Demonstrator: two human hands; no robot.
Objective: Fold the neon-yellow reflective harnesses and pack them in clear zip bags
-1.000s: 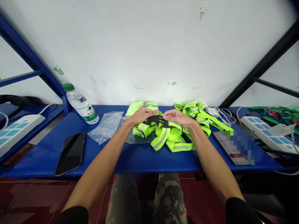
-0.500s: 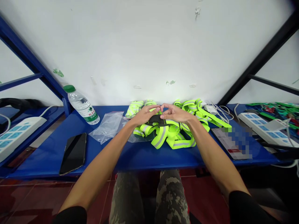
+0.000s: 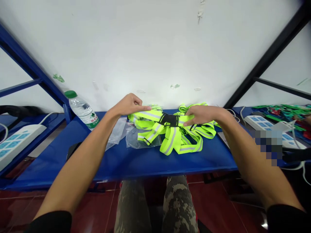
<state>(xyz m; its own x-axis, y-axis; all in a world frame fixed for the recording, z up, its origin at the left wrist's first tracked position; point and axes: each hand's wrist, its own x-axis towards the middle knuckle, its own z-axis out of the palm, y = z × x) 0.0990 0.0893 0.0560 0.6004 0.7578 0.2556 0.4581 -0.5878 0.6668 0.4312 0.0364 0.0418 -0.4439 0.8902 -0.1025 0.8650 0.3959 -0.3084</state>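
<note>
Left hand (image 3: pixel 127 104) and right hand (image 3: pixel 202 114) apart, each pinching the hi-vis strap (image 3: pixel 152 115), holding it taut, black buckle (image 3: pixel 169 120) mid-span; probably needs even pull.

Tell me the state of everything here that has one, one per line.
left hand: gripping reflective strap
right hand: gripping reflective strap
reflective strap: taut between both hands
black buckle: looks fastened
water bottle: capped, standing
plastic bag: flat, looks empty
</note>
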